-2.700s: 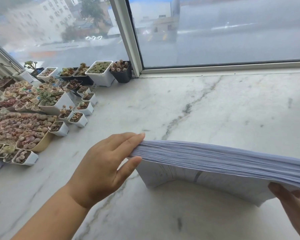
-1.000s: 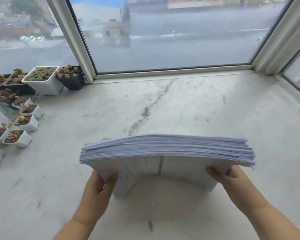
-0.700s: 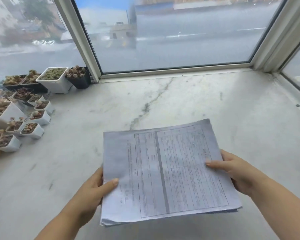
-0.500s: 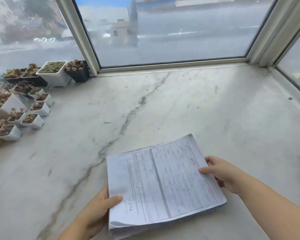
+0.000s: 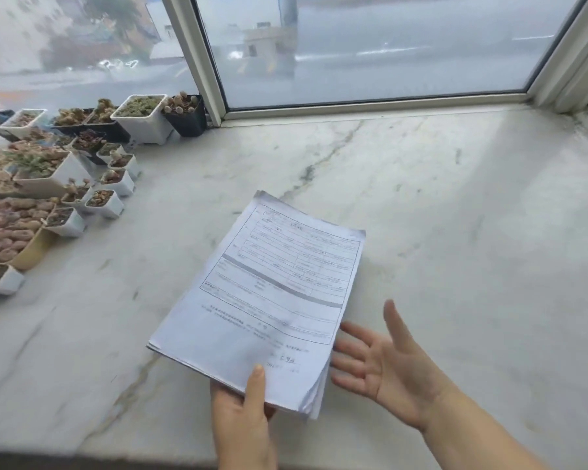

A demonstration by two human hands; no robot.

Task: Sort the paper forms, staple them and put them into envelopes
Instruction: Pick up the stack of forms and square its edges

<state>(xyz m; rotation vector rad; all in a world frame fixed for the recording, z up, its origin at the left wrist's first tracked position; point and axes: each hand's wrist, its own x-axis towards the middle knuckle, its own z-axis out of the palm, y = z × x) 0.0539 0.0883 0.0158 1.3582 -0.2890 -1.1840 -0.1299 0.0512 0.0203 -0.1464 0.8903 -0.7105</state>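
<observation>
A thick stack of printed paper forms point(image 5: 272, 293) lies slanted over the marble sill, its top sheet showing a ruled table. My left hand point(image 5: 243, 415) grips the stack's near edge, thumb on top and fingers underneath. My right hand point(image 5: 377, 361) is just right of the stack's near right corner, palm up, fingers spread and straight, holding nothing; whether its fingertips touch the paper edge I cannot tell. No stapler or envelopes are in view.
The white marble sill point(image 5: 455, 215) runs to the window frame point(image 5: 204, 62) at the back and right. Several small pots of succulents point(image 5: 109, 198) crowd the left side. The sill's front edge runs along the bottom of the view.
The stack has turned from landscape to lengthwise and shifted a little left. My right hand has let go of its right edge and opened; my left hand now grips the near edge.
</observation>
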